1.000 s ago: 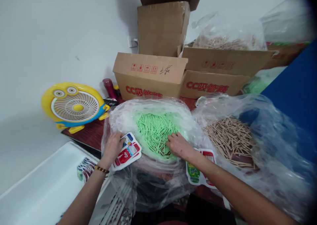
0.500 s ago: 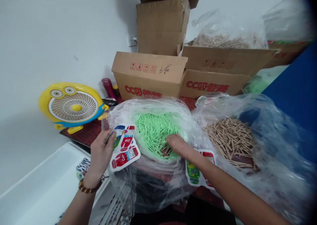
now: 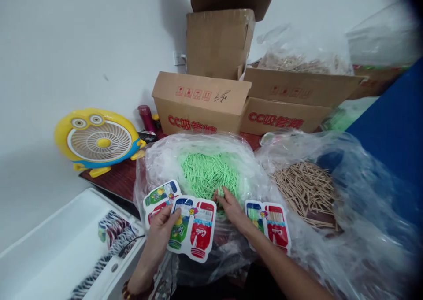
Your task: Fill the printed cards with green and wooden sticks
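My left hand is closed on a printed candy packet shaped like two bottles, one green with Sprite lettering and one red with Cola lettering. Another such packet lies partly behind it, overlapped by the hand. My right hand has its fingertips pinched on a few green sticks at the near edge of a heap of thin green sticks. That heap lies in an opened clear plastic bag. Beside my right forearm is a third packet, partly covered by the arm, with sticks showing in its windows.
Brown sticks fill another clear bag at the right. Cardboard boxes stand along the back. A yellow fan stands at the left of the table. Below it, a white bin holds a row of packets.
My left hand has moved right and down, bringing the packet it holds nearer the green sticks. My right hand has shifted slightly toward me and now pinches a few green sticks.
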`<state>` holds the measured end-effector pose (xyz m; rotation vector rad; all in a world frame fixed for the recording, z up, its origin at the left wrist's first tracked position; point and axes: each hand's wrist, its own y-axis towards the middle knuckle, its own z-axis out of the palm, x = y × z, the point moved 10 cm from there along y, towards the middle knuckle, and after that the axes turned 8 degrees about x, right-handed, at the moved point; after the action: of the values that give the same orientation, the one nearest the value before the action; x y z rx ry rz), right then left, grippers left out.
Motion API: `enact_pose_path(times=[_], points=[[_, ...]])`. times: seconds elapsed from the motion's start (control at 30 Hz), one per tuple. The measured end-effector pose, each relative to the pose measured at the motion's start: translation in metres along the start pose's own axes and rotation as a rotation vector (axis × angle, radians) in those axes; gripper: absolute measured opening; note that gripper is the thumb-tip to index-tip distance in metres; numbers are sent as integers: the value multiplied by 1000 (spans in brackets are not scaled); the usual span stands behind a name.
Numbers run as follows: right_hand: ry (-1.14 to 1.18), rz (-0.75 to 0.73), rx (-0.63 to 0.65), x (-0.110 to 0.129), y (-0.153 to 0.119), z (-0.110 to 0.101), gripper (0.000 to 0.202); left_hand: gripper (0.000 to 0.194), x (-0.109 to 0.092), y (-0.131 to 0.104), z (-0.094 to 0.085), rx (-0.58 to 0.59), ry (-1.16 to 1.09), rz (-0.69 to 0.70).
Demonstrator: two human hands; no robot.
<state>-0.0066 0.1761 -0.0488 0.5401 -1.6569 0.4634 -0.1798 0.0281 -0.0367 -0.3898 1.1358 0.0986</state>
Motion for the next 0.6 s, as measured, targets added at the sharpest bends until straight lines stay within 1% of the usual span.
enact_pose_path(times=[0.1, 0.17, 0.23, 0.3, 0.4, 0.43, 0.5, 0.6], points=[[9, 30, 19, -12, -4, 8, 22, 35, -5, -6, -12, -49, -33, -14], [34, 45, 10, -14, -4, 7, 23, 36, -6, -9, -14, -47, -32, -48], [92, 56, -9, -12, -5, 3, 24, 32, -1, -12, -9, -9, 6, -95], [99, 56, -13, -8, -7, 2, 24, 28, 6, -15, 0, 50, 63, -130], [29, 57, 13, -1, -10, 3, 24, 25, 15, -14, 15, 142, 123, -121], [49, 63, 3, 1, -11, 2, 25, 26, 16, -12, 18, 157, 138, -111], [186, 71, -39, 6, -10, -4, 25, 27, 19, -6, 24, 168, 182, -98], [499, 34, -98, 21, -6, -14, 25, 31, 21, 7, 33, 179, 268, -86]])
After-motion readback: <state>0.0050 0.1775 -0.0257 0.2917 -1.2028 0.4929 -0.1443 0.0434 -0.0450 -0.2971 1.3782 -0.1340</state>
